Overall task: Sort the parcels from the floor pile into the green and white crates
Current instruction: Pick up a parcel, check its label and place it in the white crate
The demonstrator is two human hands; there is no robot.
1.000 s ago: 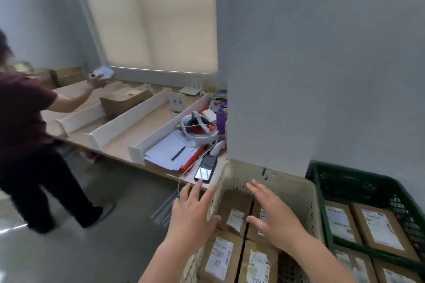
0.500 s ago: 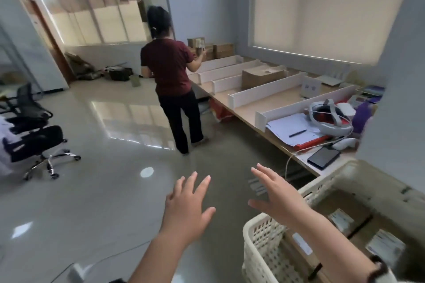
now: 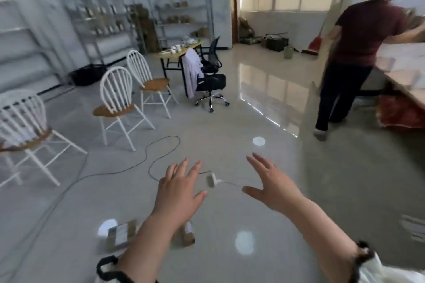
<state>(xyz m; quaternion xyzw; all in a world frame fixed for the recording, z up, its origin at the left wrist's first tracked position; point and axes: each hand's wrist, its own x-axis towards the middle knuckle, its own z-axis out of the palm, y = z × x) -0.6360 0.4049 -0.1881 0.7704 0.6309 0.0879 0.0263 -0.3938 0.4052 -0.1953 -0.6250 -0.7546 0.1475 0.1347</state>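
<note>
Both my hands are stretched out in front of me over the grey floor, fingers spread and holding nothing. My left hand (image 3: 181,188) hovers above two brown cardboard parcels with white labels: one parcel (image 3: 121,234) lies to the left of my forearm, a second parcel (image 3: 188,235) is partly hidden behind it. My right hand (image 3: 273,184) is to the right, over bare floor. The green and white crates are out of view.
A cable (image 3: 158,151) snakes across the floor to a small white plug block (image 3: 210,180) between my hands. White chairs (image 3: 117,108) stand at left, an office chair (image 3: 210,80) and table beyond. A person (image 3: 354,53) stands at the bench on the right.
My view has swung left, away from the crates and bench toward the open floor. The parcels on the floor have come into view. Both hands stay open and empty.
</note>
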